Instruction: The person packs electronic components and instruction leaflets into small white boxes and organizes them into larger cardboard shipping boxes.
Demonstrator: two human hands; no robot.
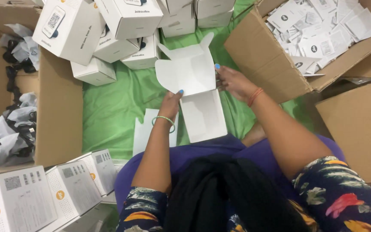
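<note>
Fingers of both hands are largely hidden behind the white carton (196,92), an unfolded box held over the green cloth (112,111). The left hand (170,103) is clenched on the carton's lower left edge, one blue nail showing; the right hand (232,81) grips its right edge. The carton's raised flaps are seen above its open body, whose inside is not shown. A flat white sheet (144,129) lies just left of the carton, partly covered by the left forearm.

Beyond the carton about nine closed white boxes (108,34) are piled, several cut off by the frame, so the count is perhaps inexact. Three printed boxes (48,193) stand well below and left of the carton.

Right of the carton, a cardboard box (263,60) is filled with white leaflets (323,30), too many to count. Left of it, another cardboard box (59,111) holds dark items in grey wrapping (9,133), hard to identify.
</note>
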